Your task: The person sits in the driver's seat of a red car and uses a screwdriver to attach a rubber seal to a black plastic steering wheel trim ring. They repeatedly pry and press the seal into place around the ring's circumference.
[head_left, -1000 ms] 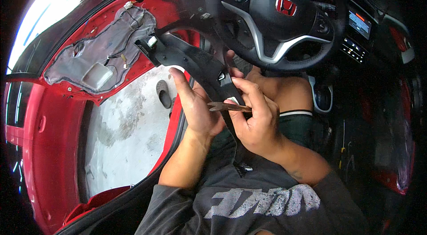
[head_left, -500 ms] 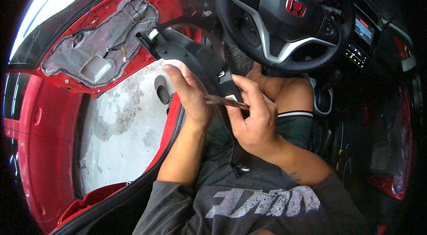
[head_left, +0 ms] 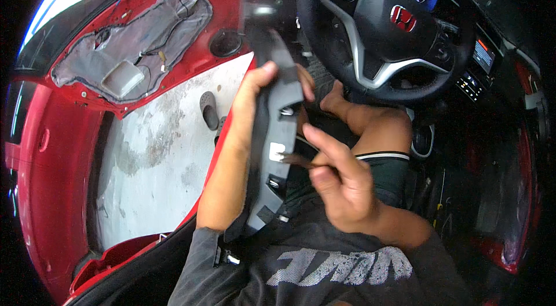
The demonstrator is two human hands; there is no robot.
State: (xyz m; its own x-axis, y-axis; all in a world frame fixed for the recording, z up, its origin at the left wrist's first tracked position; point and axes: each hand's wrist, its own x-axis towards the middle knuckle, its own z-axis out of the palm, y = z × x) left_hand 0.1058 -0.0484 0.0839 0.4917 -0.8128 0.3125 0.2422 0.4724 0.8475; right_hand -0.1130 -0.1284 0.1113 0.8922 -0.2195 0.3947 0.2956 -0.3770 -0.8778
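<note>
My left hand (head_left: pixel 252 90) is wrapped around the upper part of a long dark grey plastic trim panel (head_left: pixel 282 123), thumb on its left edge and fingertips showing past its right edge. The panel stands lengthwise over my lap, its inner side with clips facing up. A white clip (head_left: pixel 277 152) sits midway along it, and a metal clip (head_left: pixel 274 182) lies below that. My right hand (head_left: pixel 350 190) is closed on slim, rusty-brown pliers (head_left: pixel 298 160), its index finger stretched forward. The tips of the pliers are at the white clip; blur hides whether they grip it.
A steering wheel (head_left: pixel 376 28) is ahead of me, with a lit screen (head_left: pixel 483 56) to its right. The red door (head_left: pixel 226 16) is open on the left, its inner skin exposed. Beyond the sill, a grey clog (head_left: pixel 208 110) lies on the pale floor (head_left: pixel 156 167).
The trim panel has swung more upright and shows its clipped inner side. My left hand has gone from open-palmed to gripping it. The pliers have moved lower, to the white clip.
</note>
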